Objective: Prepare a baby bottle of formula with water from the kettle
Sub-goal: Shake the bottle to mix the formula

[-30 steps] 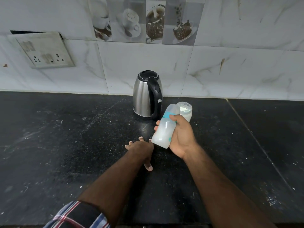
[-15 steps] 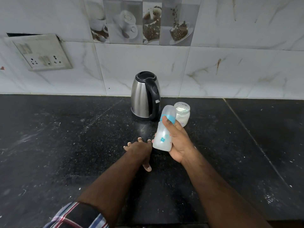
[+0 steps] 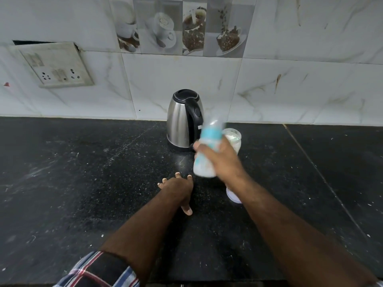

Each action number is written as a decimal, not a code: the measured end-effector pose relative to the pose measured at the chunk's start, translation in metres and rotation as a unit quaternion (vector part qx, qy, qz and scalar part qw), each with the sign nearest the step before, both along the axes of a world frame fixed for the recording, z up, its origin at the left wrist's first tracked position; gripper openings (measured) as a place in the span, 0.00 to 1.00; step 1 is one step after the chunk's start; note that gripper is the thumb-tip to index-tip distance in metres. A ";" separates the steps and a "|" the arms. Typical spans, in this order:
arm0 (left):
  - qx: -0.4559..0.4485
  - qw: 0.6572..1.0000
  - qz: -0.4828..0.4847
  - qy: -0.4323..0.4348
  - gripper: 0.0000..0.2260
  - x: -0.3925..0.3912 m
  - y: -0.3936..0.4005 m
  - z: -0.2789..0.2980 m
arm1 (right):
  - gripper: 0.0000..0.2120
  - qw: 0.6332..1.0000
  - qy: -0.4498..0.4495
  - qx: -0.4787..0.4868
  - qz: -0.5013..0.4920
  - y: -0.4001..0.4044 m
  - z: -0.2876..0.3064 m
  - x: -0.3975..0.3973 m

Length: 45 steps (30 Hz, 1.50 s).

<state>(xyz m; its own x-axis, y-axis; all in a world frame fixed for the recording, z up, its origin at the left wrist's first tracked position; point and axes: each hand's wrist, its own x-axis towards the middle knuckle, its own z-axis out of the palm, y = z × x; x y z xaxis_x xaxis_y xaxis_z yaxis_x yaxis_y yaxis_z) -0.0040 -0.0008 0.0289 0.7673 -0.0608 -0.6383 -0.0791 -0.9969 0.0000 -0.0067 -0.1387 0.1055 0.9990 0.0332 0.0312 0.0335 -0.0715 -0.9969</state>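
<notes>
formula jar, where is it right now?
In the head view, the formula jar stands on the black counter right of centre, just right of the kettle, partly hidden behind the bottle in the right hand.

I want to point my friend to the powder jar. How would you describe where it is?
Find the steel kettle against the tiled wall. Just right of it on the black counter stands a small clear jar of white powder, partly behind the raised bottle. It alone is open-topped.

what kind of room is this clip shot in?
Most likely a home kitchen: a dark stone countertop, a steel electric kettle against a tiled wall with coffee-cup picture tiles, and a wall socket panel above the counter.
</notes>
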 end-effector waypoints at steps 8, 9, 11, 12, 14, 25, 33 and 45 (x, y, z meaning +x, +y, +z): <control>0.002 1.000 -0.006 -0.007 0.60 0.000 0.001 0.000 | 0.34 0.997 -0.040 0.017 -0.057 0.006 -0.001 0.012; -0.001 1.000 0.003 -0.006 0.59 -0.001 0.001 -0.002 | 0.37 0.996 -0.010 -0.087 0.013 0.007 -0.009 0.004; -0.001 1.000 0.013 -0.003 0.58 0.000 0.002 -0.002 | 0.38 0.975 -0.003 -0.218 0.050 0.008 -0.018 -0.007; 0.001 1.000 0.008 -0.003 0.58 0.001 0.001 -0.001 | 0.38 0.981 -0.026 -0.189 0.025 0.007 -0.016 -0.003; 0.000 1.000 0.001 0.001 0.60 0.001 0.000 0.001 | 0.36 0.997 -0.051 0.005 -0.065 0.004 -0.006 0.007; -0.002 1.000 0.005 -0.002 0.60 -0.001 -0.001 0.002 | 0.36 0.988 -0.069 0.069 -0.118 -0.001 0.010 0.020; -0.011 1.000 0.009 0.005 0.61 0.003 0.001 -0.001 | 0.29 0.986 -0.075 0.107 -0.104 0.003 0.005 0.016; -0.012 1.000 0.006 -0.004 0.62 0.004 0.002 -0.007 | 0.35 0.997 -0.050 -0.042 -0.033 0.002 0.000 0.012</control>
